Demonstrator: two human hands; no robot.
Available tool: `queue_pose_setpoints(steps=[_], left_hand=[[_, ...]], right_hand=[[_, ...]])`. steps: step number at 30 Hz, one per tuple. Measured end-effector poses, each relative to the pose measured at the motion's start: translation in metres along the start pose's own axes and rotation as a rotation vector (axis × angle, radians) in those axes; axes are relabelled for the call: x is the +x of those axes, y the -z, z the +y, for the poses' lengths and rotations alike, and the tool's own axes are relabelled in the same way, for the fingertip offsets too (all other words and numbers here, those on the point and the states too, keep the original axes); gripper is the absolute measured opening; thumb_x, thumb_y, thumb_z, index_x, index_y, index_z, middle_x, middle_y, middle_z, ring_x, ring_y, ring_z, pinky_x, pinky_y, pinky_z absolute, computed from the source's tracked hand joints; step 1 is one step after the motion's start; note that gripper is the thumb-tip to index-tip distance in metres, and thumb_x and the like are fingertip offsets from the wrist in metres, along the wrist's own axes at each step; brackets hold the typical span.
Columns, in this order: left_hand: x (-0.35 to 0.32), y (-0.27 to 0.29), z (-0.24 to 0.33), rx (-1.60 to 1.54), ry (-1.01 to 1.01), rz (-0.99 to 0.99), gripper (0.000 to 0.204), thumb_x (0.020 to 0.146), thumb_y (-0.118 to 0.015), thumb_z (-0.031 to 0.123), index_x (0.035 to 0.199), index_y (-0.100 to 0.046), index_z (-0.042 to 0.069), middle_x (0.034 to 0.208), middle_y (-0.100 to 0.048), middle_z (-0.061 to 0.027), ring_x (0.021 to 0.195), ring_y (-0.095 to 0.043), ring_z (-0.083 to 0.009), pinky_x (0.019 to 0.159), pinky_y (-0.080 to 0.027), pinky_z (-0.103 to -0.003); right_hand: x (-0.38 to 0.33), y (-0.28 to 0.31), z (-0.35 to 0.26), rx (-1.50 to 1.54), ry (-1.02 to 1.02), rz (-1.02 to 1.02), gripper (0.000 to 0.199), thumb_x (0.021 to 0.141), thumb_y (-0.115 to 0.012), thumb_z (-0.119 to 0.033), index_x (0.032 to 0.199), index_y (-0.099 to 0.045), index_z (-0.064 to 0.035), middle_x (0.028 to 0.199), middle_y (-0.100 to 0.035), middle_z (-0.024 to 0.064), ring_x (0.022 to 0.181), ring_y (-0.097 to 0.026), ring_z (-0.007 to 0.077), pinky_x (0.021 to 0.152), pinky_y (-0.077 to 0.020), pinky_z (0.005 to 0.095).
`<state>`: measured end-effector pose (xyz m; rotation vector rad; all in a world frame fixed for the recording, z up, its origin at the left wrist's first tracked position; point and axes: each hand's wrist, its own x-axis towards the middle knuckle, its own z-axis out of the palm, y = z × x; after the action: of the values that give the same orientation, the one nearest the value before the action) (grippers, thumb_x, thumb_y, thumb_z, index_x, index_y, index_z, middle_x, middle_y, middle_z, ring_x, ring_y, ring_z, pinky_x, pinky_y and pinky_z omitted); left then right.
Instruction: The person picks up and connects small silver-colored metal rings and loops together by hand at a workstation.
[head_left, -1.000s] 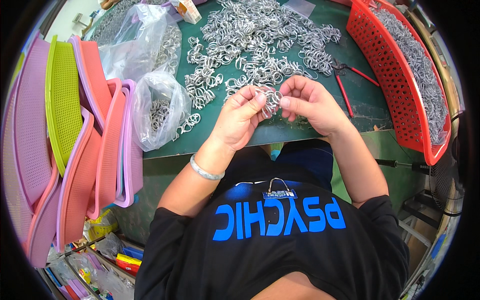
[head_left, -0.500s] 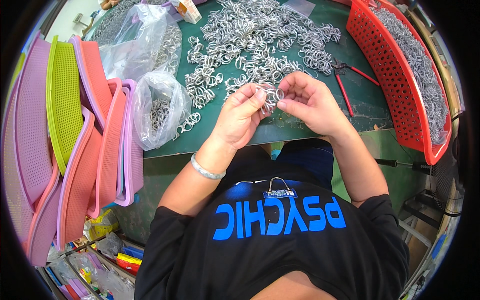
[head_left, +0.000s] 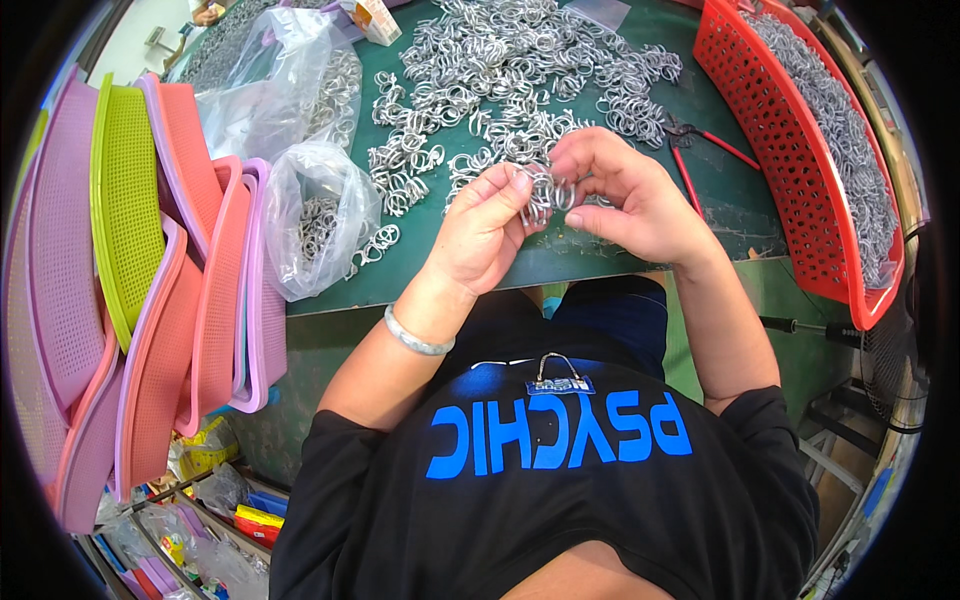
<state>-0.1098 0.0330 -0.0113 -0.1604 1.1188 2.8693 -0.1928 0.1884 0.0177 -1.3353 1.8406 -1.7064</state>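
Left grip (head_left: 482,222) partly hides its metal rings (head_left: 546,192).

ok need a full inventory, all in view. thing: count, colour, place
table: one, green, centre
ring pile: too many to count, silver, table's far half
held rings: several, silver, near table's front edge
pliers: one, red-handled, right of pile
red basket: one, ring-filled, right
ring bags: two, transparent, left of pile
plastic sheet: one, transparent, top
carton: one, white-orange, top
stacked baskets: several, purple/pink/lime, left
packets: several, mixed colours, lower left
another person's arm: partial, top left
right-edge items: dark, unclear
shirt: one, black/blue, bottom
bracelet: one, pale, left wrist
left hand: one, bare, gripping rings
right hand: one, bare, beside rings
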Motion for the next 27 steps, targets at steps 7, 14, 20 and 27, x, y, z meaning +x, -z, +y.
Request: queue_pose_setpoints(steps=[7,14,20,27], left_hand=[[0.000,-0.001,-0.001,0.088,-0.025,0.005,0.010,0.087,-0.052,0.018,0.088,-0.054,0.007,0.085,-0.057,-0.0009,0.074,-0.051,-0.0083,0.068,-0.041,-0.024],[0.001,-0.002,-0.001,0.104,-0.068,0.051,0.012,0.087,-0.052,0.017,0.089,-0.055,0.006,0.082,-0.055,-0.0002,0.067,-0.047,-0.0071,0.064,-0.039,-0.023],[0.002,-0.006,-0.002,0.215,-0.144,0.050,0.015,0.087,-0.052,0.018,0.093,-0.055,0.005,0.079,-0.054,0.0002,0.066,-0.047,-0.0067,0.062,-0.038,-0.021],[0.003,-0.001,-0.002,0.216,-0.123,0.078,0.015,0.087,-0.052,0.018,0.093,-0.055,0.005,0.080,-0.056,-0.0005,0.066,-0.048,-0.0069,0.061,-0.039,-0.021]], right_hand=[[-0.006,-0.015,0.007,0.206,-0.304,0.149,0.029,0.071,-0.067,-0.004,0.095,-0.051,-0.0012,0.077,-0.052,-0.0003,0.066,-0.047,0.0036,0.058,-0.0422,0.0178],[-0.007,-0.019,0.001,0.056,-0.262,0.229,0.019,0.072,-0.065,-0.003,0.087,-0.054,-0.0004,0.069,-0.052,-0.0025,0.058,-0.044,0.0023,0.052,-0.0391,0.0171],[-0.008,-0.014,-0.005,0.075,-0.249,0.185,0.022,0.072,-0.063,-0.001,0.093,-0.055,-0.0002,0.071,-0.052,-0.0021,0.061,-0.045,0.0027,0.054,-0.0397,0.0180],[-0.009,-0.014,-0.005,0.111,-0.149,0.219,0.024,0.073,-0.060,0.001,0.096,-0.053,0.0004,0.080,-0.057,0.0020,0.064,-0.048,0.0061,0.057,-0.0422,0.0196]])
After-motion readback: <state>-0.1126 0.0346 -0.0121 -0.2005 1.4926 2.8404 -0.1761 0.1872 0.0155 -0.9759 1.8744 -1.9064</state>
